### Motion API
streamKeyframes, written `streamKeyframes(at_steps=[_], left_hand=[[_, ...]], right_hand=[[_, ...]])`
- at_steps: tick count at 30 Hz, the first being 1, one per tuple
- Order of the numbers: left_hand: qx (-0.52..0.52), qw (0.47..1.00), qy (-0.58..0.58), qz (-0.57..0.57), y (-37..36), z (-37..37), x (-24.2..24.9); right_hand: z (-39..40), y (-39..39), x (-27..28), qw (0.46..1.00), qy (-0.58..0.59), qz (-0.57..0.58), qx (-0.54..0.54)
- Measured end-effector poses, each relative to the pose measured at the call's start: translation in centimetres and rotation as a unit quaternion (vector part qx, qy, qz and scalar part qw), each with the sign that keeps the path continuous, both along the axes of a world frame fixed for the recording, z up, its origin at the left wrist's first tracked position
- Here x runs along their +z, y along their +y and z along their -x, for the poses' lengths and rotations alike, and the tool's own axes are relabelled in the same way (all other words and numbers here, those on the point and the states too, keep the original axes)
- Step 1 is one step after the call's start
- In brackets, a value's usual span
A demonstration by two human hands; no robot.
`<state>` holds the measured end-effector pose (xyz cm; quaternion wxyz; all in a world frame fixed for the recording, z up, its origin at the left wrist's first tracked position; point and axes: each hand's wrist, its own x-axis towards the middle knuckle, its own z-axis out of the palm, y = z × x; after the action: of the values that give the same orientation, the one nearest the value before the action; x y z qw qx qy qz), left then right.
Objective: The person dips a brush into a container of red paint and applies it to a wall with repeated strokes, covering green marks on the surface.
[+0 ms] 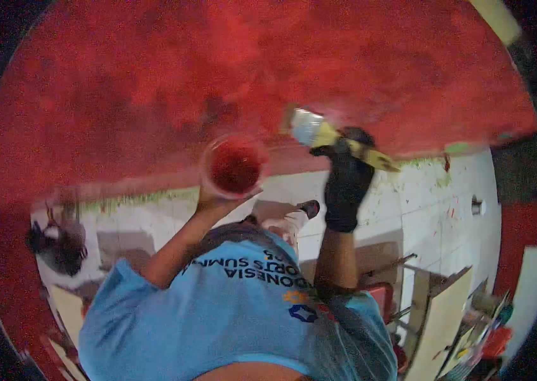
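Observation:
My bare left hand is wrapped round the underside of a cup of red paint, its round mouth facing up toward me. In a black glove, my right hand grips a paintbrush by its yellowish handle. The brush's silvery ferrule and bristles point up and left, close to the red wall. Patchy lighter and darker red covers the wall in front of me. Motion blurs the brush a little.
White floor tiles with green and red specks run along the wall's foot. A dark object is on the left. To the right are a wooden-topped table, a red seat and a cluttered pile.

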<state>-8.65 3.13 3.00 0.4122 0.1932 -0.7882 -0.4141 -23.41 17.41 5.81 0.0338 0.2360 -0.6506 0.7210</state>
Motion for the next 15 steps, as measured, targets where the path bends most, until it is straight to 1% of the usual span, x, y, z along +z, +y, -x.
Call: streamKeyframes(at_steps=[1, 2, 3, 4, 5, 6, 7, 9, 10, 11, 13, 14, 15], left_hand=[[-0.066, 0.987, -0.029, -0.145, 0.4, 0.0, 0.3], [-0.135, 0.947, -0.049, -0.286, 0.6, -0.1, 0.3], [-0.119, 0.947, -0.045, -0.295, 0.5, -0.3, -0.6], [-0.141, 0.955, -0.018, -0.259, 0.2, -0.2, -2.0], [-0.166, 0.961, 0.007, -0.222, 0.5, -0.1, -1.7], [-0.138, 0.956, 0.016, -0.257, 1.6, 0.0, -0.7], [-0.132, 0.955, 0.018, -0.264, 1.5, -0.1, -1.3], [-0.213, 0.907, 0.042, -0.361, 1.1, 0.0, -3.0], [-0.211, 0.905, 0.045, -0.366, 1.0, -0.2, -3.1], [-0.214, 0.902, 0.051, -0.372, 1.1, -0.4, -2.9], [-0.215, 0.897, 0.06, -0.381, 1.0, -0.6, -2.0], [-0.225, 0.877, 0.092, -0.415, 1.1, -0.7, -1.0], [-0.235, 0.854, 0.124, -0.448, 1.1, -0.9, -0.5]], right_hand=[[-0.4, 0.4, 1.1, 1.0, 0.013, -0.005, -0.005], [-1.4, 0.6, 2.9, 1.0, 0.007, -0.006, 0.0], [-2.4, 1.0, 4.6, 1.0, 0.003, -0.005, 0.0], [-2.7, 1.1, 5.3, 1.0, -0.003, 0.004, 0.027], [-3.2, 1.2, 6.0, 0.999, -0.009, 0.012, 0.051], [-4.2, 0.9, 7.5, 0.994, 0.055, -0.078, 0.052], [-4.8, 0.3, 8.0, 0.993, 0.054, -0.085, 0.058], [-5.9, -0.4, 8.5, 0.973, 0.069, -0.189, 0.113], [-5.7, -0.9, 8.6, 0.93, 0.198, -0.284, 0.124], [-5.9, -1.2, 8.6, 0.928, 0.2, -0.288, 0.126], [-6.5, -2.5, 8.4, 0.917, 0.164, -0.326, 0.161], [-6.7, -3.1, 8.1, 0.936, 0.135, -0.281, 0.162], [-6.6, -3.5, 7.7, 0.934, 0.138, -0.283, 0.166]])
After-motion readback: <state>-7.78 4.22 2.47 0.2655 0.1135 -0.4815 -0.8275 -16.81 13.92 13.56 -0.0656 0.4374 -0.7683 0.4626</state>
